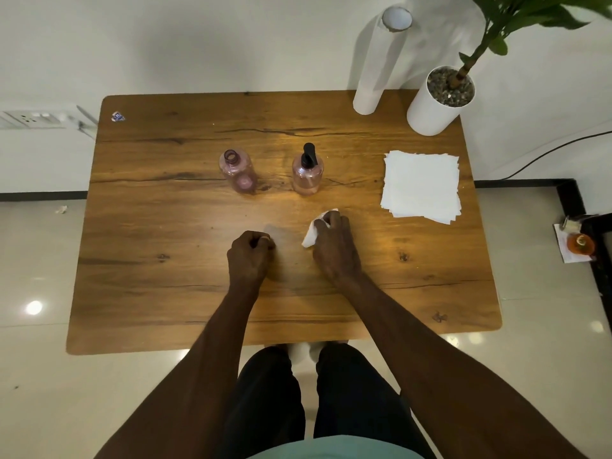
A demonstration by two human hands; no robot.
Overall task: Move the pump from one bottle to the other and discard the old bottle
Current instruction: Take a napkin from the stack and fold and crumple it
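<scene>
Two pink translucent plastic bottles [237,172] at frame centre on the wooden counter [165,293]: the right one carries the black pump [308,154], the left stands uncapped. Right hand [332,241] holds a crumpled white tissue [313,231] in its grip; left hand [250,253] is fisted, nothing held. Risk: an occupied right grip could tip a bottle during unscrewing.

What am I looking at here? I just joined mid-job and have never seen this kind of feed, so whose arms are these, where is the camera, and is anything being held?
There is no machine: a person works with bare hands, and the single picture comes from a camera on their head, looking down at a wooden table. The left hand rests on the table as a fist and seems to hold nothing. The right hand grips a crumpled white tissue. Farther back stand two pink bottles, apart: the open bottle on the left has no cap, and the pump bottle on the right carries the black pump. A stack of napkins lies to the right. At the far right corner stand a paper roll and a potted plant.
</scene>
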